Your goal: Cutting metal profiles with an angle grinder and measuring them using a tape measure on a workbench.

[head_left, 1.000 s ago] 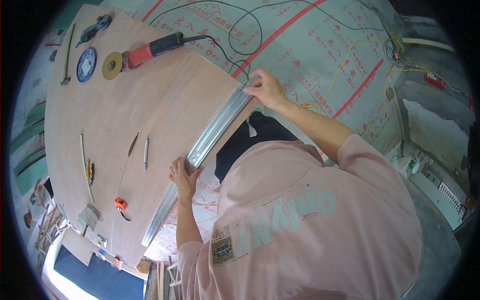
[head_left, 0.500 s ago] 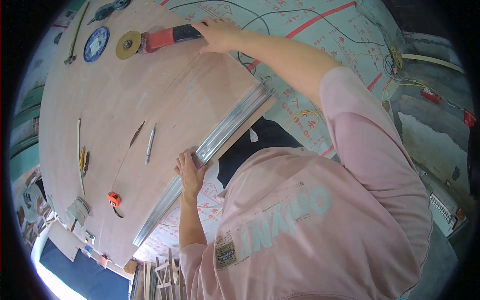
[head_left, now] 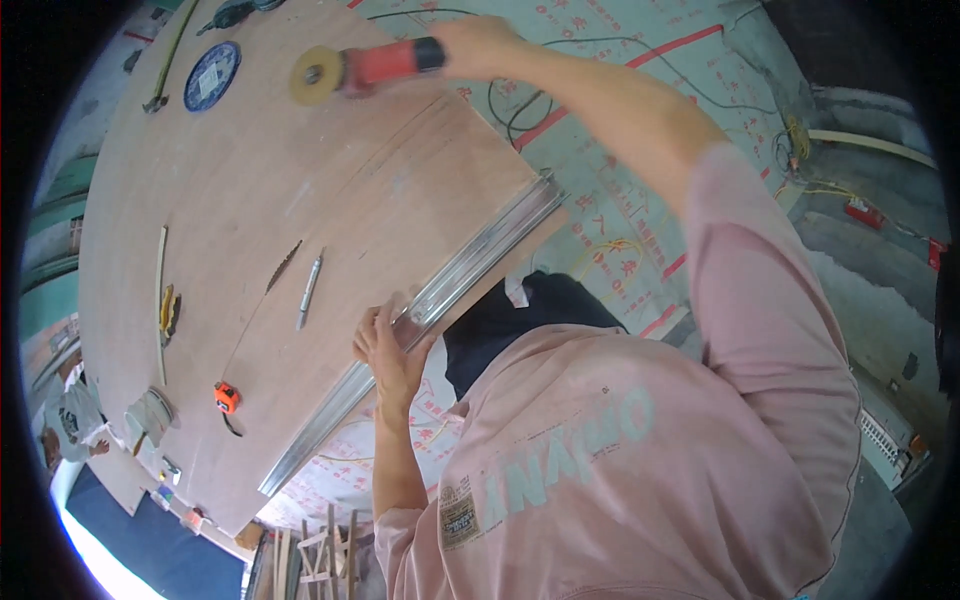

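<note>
On big wood board (head_left: 250, 200), head view: R hand (head_left: 478, 45) wrapped tight round red grinder (head_left: 370, 65), up off board, far side. L hand (head_left: 385, 350) flat, fingers spread, pressing metal rail (head_left: 450, 275) at near edge. Tip: keep rail pinned, disc away from fingers, cord clear.

At the upper left of the frame lies a round blue disc (head_left: 211, 76) with a pale label at its centre. On my pink shirt, lower middle, sits a small rectangular patch label (head_left: 456, 512).
</note>
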The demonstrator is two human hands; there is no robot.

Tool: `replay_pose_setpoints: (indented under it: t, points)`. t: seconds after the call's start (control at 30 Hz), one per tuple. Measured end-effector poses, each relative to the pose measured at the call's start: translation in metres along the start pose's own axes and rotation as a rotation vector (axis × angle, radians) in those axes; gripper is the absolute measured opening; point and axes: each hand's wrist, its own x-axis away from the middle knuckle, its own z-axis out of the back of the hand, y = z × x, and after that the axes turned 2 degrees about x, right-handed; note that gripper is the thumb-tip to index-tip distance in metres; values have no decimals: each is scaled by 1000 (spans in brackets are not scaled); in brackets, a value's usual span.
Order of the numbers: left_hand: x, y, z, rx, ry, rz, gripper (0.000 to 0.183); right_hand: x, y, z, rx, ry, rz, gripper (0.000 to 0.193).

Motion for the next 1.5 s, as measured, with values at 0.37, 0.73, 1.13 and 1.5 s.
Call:
replay_pose_setpoints:
  t: [0.37, 0.73, 1.13, 1.5]
  points:
    - [-69, 256, -91, 1831, -492, -60, 53, 363, -8, 91, -651, 55, -592, 48]
    - [-48, 335, -136, 2012, -567, 353, 27, 513, 22, 10, -2310, 51, -122, 70]
    - [-50, 335, -122, 1908, -362, 399, 34, 496, 15, 11, -2062, 116, -251, 65]
    - [-56, 351, -158, 1419, -21, 49, 19, 448, 39, 18, -1006, 57, -313, 60]
